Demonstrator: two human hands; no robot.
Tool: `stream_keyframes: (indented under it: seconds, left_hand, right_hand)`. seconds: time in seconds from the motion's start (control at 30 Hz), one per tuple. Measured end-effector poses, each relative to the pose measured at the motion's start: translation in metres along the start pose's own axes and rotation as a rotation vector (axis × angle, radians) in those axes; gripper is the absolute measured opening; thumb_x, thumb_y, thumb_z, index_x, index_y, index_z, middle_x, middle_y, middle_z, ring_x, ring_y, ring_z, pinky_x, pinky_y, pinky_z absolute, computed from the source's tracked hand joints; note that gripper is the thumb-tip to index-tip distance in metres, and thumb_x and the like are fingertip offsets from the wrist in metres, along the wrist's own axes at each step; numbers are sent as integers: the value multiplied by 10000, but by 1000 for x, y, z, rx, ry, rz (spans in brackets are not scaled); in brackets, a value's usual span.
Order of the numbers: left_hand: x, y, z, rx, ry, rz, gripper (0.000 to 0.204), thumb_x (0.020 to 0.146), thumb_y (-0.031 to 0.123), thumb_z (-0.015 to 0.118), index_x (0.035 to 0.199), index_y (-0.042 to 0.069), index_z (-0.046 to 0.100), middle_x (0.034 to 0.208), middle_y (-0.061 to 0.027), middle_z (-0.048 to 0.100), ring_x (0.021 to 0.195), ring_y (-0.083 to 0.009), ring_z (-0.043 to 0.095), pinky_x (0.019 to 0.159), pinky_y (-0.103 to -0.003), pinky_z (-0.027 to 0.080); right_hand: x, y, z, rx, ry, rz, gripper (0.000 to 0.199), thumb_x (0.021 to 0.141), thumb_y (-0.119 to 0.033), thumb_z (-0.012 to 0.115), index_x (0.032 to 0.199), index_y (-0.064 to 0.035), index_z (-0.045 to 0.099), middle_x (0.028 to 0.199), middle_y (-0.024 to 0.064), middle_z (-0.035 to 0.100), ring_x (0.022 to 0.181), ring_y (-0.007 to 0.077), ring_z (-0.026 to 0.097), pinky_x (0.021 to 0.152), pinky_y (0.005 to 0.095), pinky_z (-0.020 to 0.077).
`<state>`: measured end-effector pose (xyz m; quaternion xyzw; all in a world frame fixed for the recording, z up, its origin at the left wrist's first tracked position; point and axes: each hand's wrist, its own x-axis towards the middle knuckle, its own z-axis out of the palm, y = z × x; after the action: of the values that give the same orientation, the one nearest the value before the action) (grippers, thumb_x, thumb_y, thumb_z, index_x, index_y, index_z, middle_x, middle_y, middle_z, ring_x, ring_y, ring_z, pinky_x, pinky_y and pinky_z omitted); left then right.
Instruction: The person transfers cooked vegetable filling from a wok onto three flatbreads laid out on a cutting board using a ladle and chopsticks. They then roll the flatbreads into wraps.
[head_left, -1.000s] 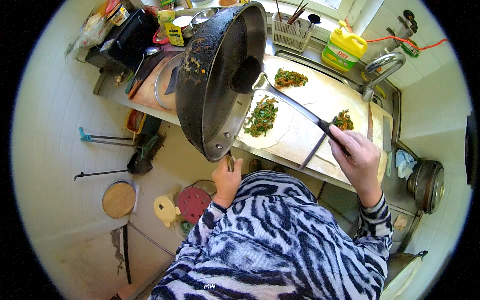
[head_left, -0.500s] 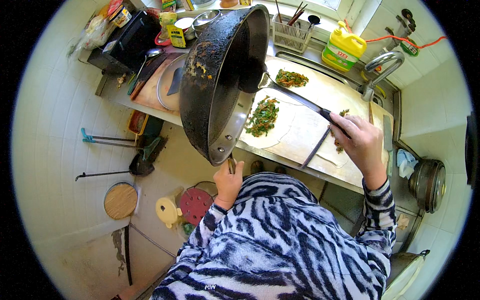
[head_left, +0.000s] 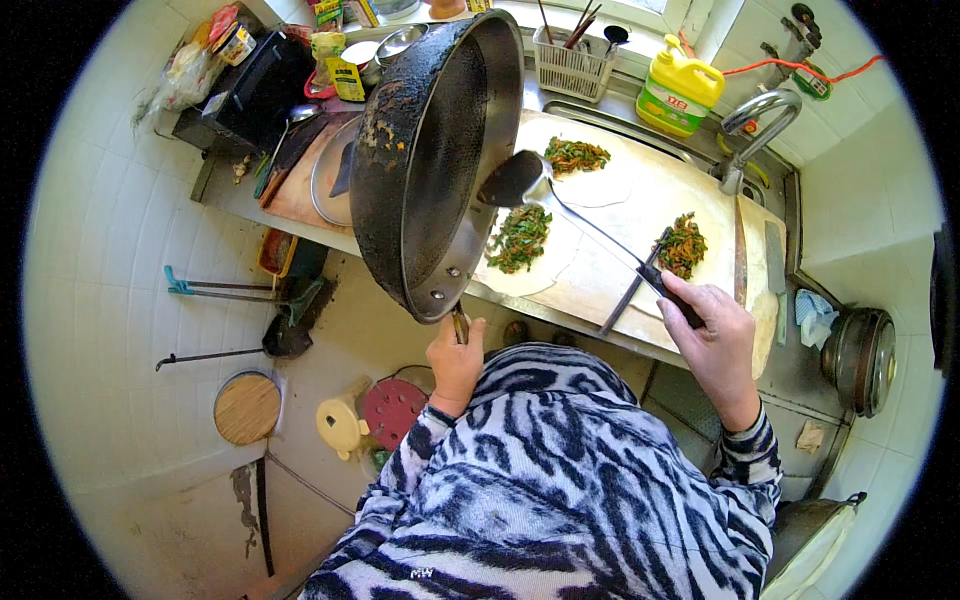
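My left hand (head_left: 456,362) grips the short handle of a large blackened wok (head_left: 390,170), held up and tipped on its side with its inside facing right. My right hand (head_left: 712,335) is closed round the black handle of a metal wok spatula (head_left: 515,180). Its dark head hangs just off the wok's rim, above the dough. Three flat dough rounds lie on the floury board (head_left: 610,255). Each bears a heap of chopped green and orange filling: a left heap (head_left: 519,238), a back heap (head_left: 577,155) and a right heap (head_left: 683,247). Dark chopsticks (head_left: 622,305) lie beside the right heap.
A yellow jug (head_left: 680,88), a white utensil basket (head_left: 572,65) and a tap (head_left: 765,120) stand along the back. A cleaver (head_left: 775,262) lies at the board's right end, near a lidded pot (head_left: 858,360). At left are a round lid (head_left: 325,185) and a black box (head_left: 258,88).
The spatula has swung down and away from the wok, and my right hand has lowered slightly. Filling on the right dough round now shows more fully. The wok stays tipped, slightly further left.
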<state>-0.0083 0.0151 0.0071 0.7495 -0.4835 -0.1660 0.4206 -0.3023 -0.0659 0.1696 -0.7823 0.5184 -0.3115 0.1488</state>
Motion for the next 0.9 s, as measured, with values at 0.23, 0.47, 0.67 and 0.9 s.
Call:
stream_keyframes:
  seconds: [0.23, 0.47, 0.67, 0.9]
  left_hand:
    - [4, 3, 5, 9, 6, 36, 218, 882, 235, 718, 912, 51, 605, 726, -147, 621, 651, -353, 623, 610, -401, 491]
    - [6, 0, 9, -32, -12, -3, 218, 887, 234, 711, 917, 46, 605, 738, -154, 625, 657, -359, 623, 616, -401, 494]
    - [8, 0, 11, -14, -11, -26, 220, 889, 234, 708, 902, 41, 604, 725, -159, 625, 641, -355, 623, 607, -400, 492]
    - [11, -2, 11, -27, 0, -20, 227, 884, 238, 718, 871, 38, 611, 709, -158, 617, 635, -344, 618, 604, -399, 488]
  right_hand:
    - [15, 4, 17, 99, -8, -28, 240, 821, -135, 741, 1054, -76, 737, 756, 98, 666, 609, 219, 627, 563, 312, 498]
    - [16, 10, -5, -23, -118, 3, 217, 816, -152, 743, 1026, -98, 746, 718, 86, 643, 592, 222, 614, 547, 326, 484]
    - [7, 17, -17, 16, -46, 65, 254, 813, -116, 755, 1062, -68, 739, 813, 119, 695, 686, 225, 669, 626, 303, 521]
    - [13, 31, 25, 264, 89, 187, 258, 860, -99, 736, 1105, -19, 719, 902, 107, 724, 761, 142, 669, 687, 254, 519]
